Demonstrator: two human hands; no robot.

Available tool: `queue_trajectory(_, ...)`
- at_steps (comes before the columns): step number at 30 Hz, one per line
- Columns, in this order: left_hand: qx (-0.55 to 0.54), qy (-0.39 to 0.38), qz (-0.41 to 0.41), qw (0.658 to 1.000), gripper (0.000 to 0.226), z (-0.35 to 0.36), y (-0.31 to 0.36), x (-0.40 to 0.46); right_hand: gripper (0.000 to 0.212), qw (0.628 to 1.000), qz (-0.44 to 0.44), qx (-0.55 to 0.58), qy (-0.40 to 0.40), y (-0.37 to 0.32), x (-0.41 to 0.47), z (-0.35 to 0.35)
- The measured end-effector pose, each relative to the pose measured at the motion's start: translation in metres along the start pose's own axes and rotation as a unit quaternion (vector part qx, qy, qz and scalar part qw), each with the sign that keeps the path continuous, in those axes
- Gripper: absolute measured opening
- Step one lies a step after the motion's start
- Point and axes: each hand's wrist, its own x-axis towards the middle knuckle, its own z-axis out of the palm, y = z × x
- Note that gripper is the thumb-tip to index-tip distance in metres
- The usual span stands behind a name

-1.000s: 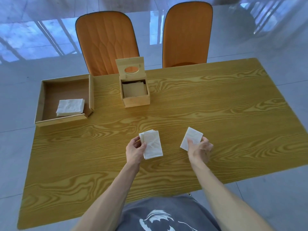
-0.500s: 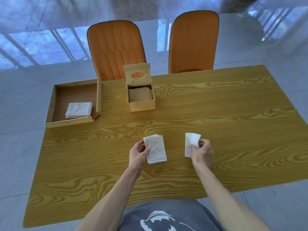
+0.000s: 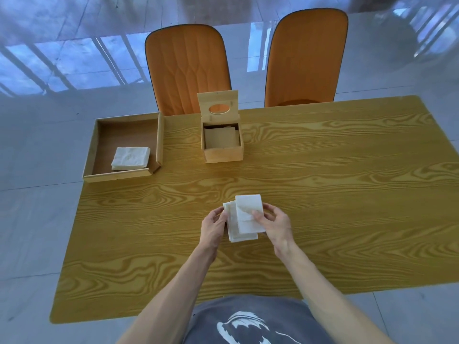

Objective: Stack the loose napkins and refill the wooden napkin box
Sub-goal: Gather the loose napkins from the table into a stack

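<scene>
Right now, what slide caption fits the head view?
Both hands, left hand and right hand, square a white napkin stack before the open wooden napkin box.

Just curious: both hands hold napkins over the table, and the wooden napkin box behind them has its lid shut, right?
Not quite. The head view shows the wooden napkin box with its lid raised. Both the left hand and right hand do hold the napkins.

Bright daylight — window glare on floor (image 3: pixel 62 60) — edges warped.
</scene>
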Motion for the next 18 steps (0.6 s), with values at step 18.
queue_trajectory(18, -0.076, -0.083, -0.033, 0.993, 0.042, -0.010, 0.012, -0.005, 0.063, 0.937, -0.118, -0.326, 0.040, 0.011, -0.008, 0.005)
